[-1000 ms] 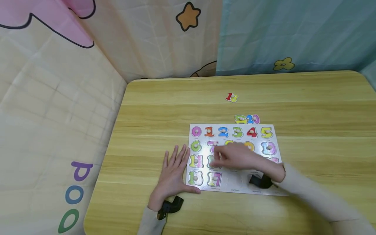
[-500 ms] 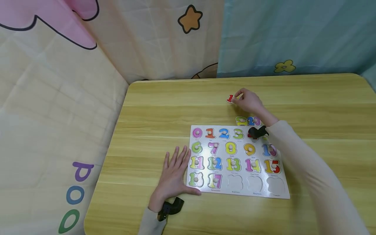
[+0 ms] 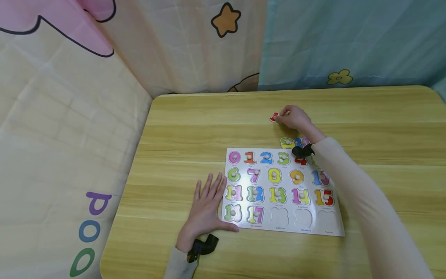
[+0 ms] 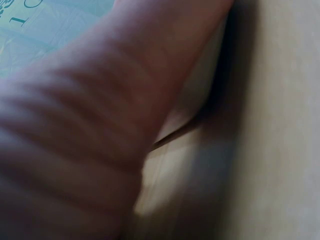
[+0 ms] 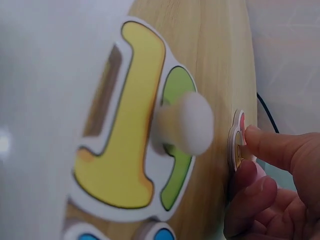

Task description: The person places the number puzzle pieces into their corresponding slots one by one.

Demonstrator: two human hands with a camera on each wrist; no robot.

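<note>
My right hand [image 3: 295, 117] pinches the number 18 puzzle piece [image 3: 273, 117] near the far side of the table; its red 1 shows while the fingers cover most of the 8. In the right wrist view the thumb and fingers close round that piece [image 5: 237, 142], which is tilted. My left hand [image 3: 205, 207] lies with fingers spread on the table, against the left edge of the white number puzzle board [image 3: 251, 186], its thumb along the bottom left corner. Number pieces with knobs fill the board from 0 to 17; three bare recesses show in its bottom row.
A yellow and green number piece [image 3: 287, 143] and the 20 piece [image 3: 298, 142] lie at the board's top edge, the latter partly behind the right wrist camera [image 3: 302, 151]. Printed curtains [image 3: 195, 50] hang behind the wooden table [image 3: 167, 147].
My right hand has gone from the middle of the board to the far number 18 piece and pinched it; that piece now appears tilted. My left hand has stayed put.
</note>
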